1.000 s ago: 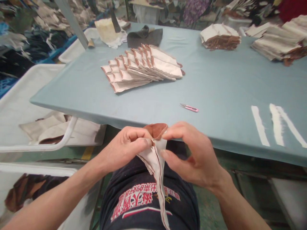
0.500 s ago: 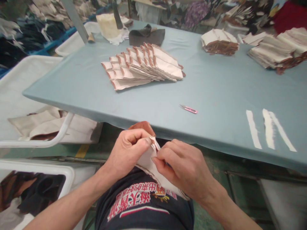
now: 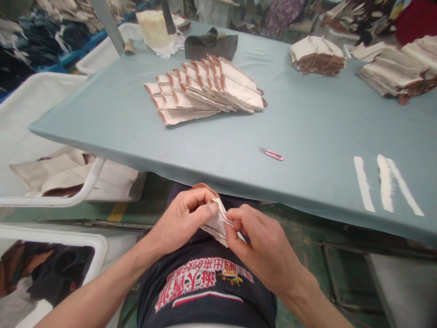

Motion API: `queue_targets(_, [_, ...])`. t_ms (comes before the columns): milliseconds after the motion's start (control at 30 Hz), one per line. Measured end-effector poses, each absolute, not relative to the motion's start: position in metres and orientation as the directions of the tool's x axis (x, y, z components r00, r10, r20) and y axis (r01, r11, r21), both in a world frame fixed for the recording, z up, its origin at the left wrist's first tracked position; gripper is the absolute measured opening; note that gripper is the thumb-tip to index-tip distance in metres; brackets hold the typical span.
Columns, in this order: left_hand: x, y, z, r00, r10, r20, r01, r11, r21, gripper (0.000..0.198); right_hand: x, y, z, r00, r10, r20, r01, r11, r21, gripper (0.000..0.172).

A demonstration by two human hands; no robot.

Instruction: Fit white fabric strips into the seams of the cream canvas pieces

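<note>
Over my lap, just below the table's near edge, both hands pinch one small cream fabric piece [image 3: 215,223] with a brown edge. My left hand [image 3: 180,218] grips its upper corner between thumb and fingers. My right hand [image 3: 259,248] is closed on its lower side, thumb pressed on the cloth. Most of the piece is hidden between the hands. A fanned stack of similar cream pieces with brown trim [image 3: 205,89] lies on the blue-grey table [image 3: 307,118] beyond. Pink thread snips [image 3: 271,154] lie on the table a little above my right hand.
More stacks of cream and brown pieces [image 3: 316,54] [image 3: 399,68] sit at the far right. A dark folded cloth [image 3: 211,45] and a pale bundle [image 3: 155,29] lie at the back. Three white strips [image 3: 384,182] mark the table's right. White bins [image 3: 37,136] with fabric stand at the left.
The fabric piece, hanging long a second ago, is now folded up small between the hands. Both hands have dropped lower toward my lap, and the right hand has closed in on the left.
</note>
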State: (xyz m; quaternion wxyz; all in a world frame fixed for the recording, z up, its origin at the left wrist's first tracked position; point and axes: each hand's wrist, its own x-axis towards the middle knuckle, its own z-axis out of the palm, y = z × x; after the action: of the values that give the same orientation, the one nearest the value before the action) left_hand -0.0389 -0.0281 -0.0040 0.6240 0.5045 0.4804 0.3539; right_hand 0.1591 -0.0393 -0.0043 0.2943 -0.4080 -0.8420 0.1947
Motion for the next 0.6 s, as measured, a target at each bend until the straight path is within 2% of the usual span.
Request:
queue_targets(133, [-0.041, -0.03, -0.01, 0.389, 0.872, -0.298, -0.015, 0.329, 0.944, 0.028, 0.162, -0.038, -0.006, -0.485, 0.828, 0.282, 0.508, 0.529, -0.68, 0.015])
queue_targets(300, [-0.043, -0.029, -0.011, 0.389, 0.886, -0.254, -0.012, 0.28, 0.96, 0.029, 0.166, -0.031, -0.01, -0.431, 0.898, 0.093, 0.43, 0.295, -0.853, 0.009])
queue_targets(433, [-0.043, -0.029, -0.011, 0.349, 0.902, -0.253, 0.066, 0.246, 0.967, 0.026, 0.169, -0.027, -0.017, -0.436, 0.895, 0.089, 0.428, 0.293, -0.855, 0.01])
queue_targets(600, [-0.035, -0.029, -0.018, 0.272, 0.914, -0.301, 0.064, 0.295, 0.953, 0.024, 0.168, -0.031, -0.019, -0.452, 0.881, 0.137, 0.483, 0.371, -0.793, 0.012])
